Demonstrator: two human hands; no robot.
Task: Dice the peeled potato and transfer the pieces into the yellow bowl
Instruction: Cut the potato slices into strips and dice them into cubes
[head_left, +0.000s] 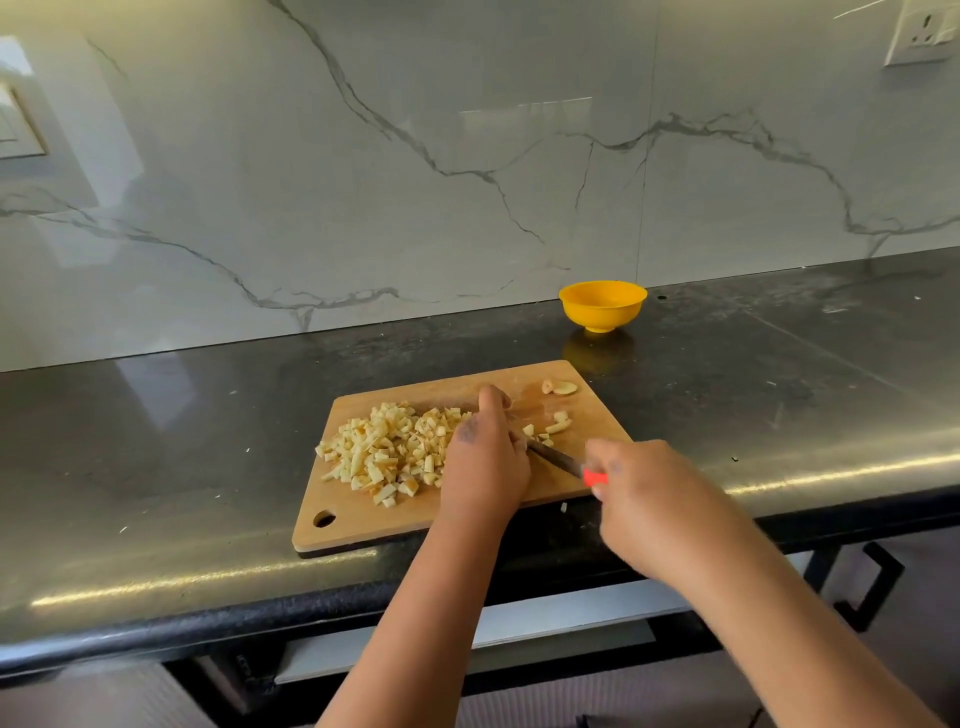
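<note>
A heap of diced potato lies on the left half of a wooden cutting board. My left hand rests on the board beside the heap, fingers pointing away, its palm side hidden. My right hand grips the red handle of a knife, whose dark blade points left and reaches my left hand. A few loose potato pieces lie just past the blade, and two end scraps sit near the board's far right corner. The yellow bowl stands behind the board near the wall; its inside is hidden.
The board lies on a dark stone counter, with its near edge close to the counter's front. A marble backsplash rises behind, with a wall socket at the top right. A small potato bit lies on the counter below the knife.
</note>
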